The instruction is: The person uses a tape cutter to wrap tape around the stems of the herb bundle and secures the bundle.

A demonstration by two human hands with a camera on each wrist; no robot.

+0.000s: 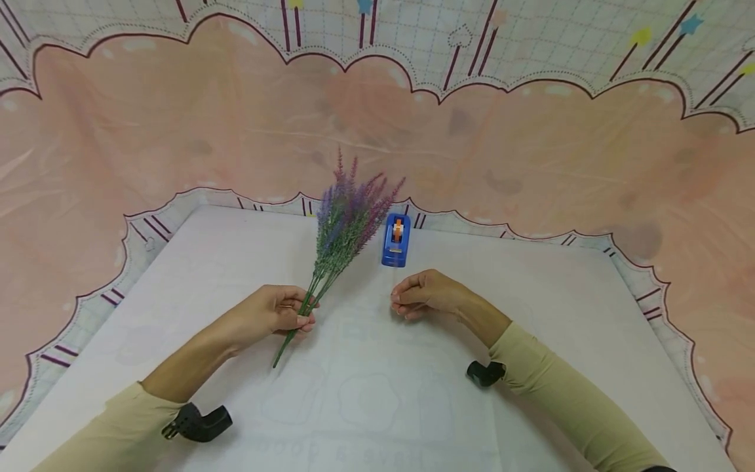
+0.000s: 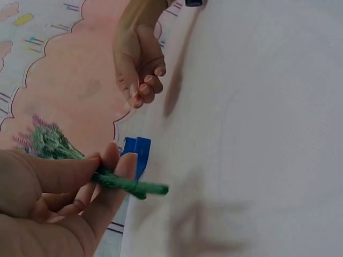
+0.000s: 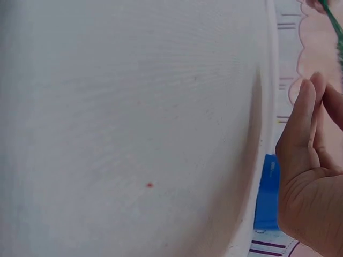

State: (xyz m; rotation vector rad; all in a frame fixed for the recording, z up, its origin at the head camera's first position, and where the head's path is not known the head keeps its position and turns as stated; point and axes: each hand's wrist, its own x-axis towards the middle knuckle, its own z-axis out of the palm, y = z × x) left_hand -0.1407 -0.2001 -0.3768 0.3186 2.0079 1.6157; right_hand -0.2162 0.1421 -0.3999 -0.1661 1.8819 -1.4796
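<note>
My left hand (image 1: 282,313) pinches the green stems of a bunch of artificial lavender (image 1: 348,226) between thumb and fingers. Its purple and pink flower heads point away, toward the far edge, and the stem ends (image 2: 153,188) stick out past my fingertips. A blue tape dispenser (image 1: 396,240) with an orange hub stands right of the flowers. Just on the near side of it is my right hand (image 1: 427,294), thumb and fingertips pinched together. A faint clear strip of tape (image 1: 395,276) seems to run from the dispenser to these fingertips; it barely shows.
Both hands are above a white tabletop (image 1: 366,393). Behind and around it hangs a peach cloth (image 1: 501,151) with scalloped white borders. A black wrist camera mount (image 1: 197,423) sits at the left sleeve, another (image 1: 485,373) at the right sleeve.
</note>
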